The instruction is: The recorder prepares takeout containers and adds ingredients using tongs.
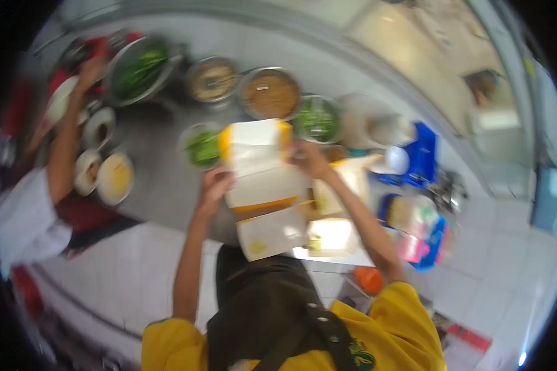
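A white and yellow paperboard food box (pixel 269 181), partly unfolded, is held up over the front of the steel table. Its upper end has raised yellow corner flaps, and a printed lid panel hangs toward my apron. My left hand (pixel 216 185) pinches its left edge. At the upper right corner, my right hand (pixel 308 155) grips the other side. Just beyond my left hand stands a bowl of green leaves (pixel 203 147), partly covered by the box. More flat paperboard boxes (pixel 333 236) lie under my right forearm. Motion blur hides fine detail.
Along the back stand a steel pot of greens (pixel 141 69), a pan of brown food (pixel 271 92) and a bowl of chopped greens (pixel 319 118). A co-worker's arm (pixel 65 134) reaches in at left, near a yellow-filled bowl (pixel 116 178). A blue basket (pixel 422 153) is at right.
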`<action>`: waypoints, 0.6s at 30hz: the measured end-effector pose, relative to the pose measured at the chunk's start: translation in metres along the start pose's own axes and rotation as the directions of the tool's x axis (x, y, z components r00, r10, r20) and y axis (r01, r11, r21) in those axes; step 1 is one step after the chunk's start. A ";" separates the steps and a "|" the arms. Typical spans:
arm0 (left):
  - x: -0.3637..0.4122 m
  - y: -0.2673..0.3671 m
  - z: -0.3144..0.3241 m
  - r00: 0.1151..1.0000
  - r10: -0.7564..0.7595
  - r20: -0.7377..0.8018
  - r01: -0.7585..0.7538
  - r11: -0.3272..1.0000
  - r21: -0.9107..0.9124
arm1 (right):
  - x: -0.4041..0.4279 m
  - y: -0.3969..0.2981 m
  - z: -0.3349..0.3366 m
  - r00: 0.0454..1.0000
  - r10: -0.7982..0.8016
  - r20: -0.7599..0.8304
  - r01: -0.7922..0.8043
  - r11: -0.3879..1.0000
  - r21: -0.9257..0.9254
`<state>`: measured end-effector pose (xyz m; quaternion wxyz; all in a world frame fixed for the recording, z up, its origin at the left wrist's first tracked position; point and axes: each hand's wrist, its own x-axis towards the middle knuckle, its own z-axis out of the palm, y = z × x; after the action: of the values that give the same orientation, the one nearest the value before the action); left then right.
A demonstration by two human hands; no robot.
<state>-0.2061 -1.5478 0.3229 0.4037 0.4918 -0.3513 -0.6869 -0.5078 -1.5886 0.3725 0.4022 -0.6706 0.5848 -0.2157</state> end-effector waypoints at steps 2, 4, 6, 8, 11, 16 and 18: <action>0.003 -0.027 0.001 0.989 0.137 -0.051 -0.137 0.990 -0.011 | -0.010 0.027 -0.002 0.971 -0.240 -0.006 0.230 0.936 -0.266; -0.007 -0.021 0.015 0.990 0.126 -0.060 -0.123 0.991 0.062 | -0.014 0.009 -0.005 0.990 -0.039 0.136 0.069 0.972 -0.226; -0.012 -0.021 0.014 0.986 0.139 -0.089 -0.123 0.979 0.163 | -0.021 0.015 0.005 0.987 -0.006 0.162 0.057 0.949 -0.309; -0.015 -0.030 0.007 0.974 0.215 0.066 -0.216 0.814 0.539 | -0.025 0.024 0.017 0.965 0.093 0.244 -0.019 0.957 -0.288; -0.020 -0.013 0.028 0.975 0.221 0.006 -0.167 0.717 0.676 | -0.028 0.047 0.029 0.941 0.115 0.317 -0.006 0.946 -0.325; -0.027 -0.021 0.026 0.826 0.558 0.076 -0.333 0.375 0.865 | -0.021 0.045 0.049 0.971 0.005 0.241 0.069 0.952 -0.297; -0.029 -0.032 0.026 0.787 0.616 0.017 -0.341 0.412 0.845 | -0.024 0.034 0.057 0.978 -0.033 0.207 0.098 0.945 -0.312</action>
<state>-0.2324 -1.5060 0.3133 0.3600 0.5930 -0.6870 -0.2163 -0.4908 -1.5488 0.3171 0.3368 -0.7643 0.5463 -0.0631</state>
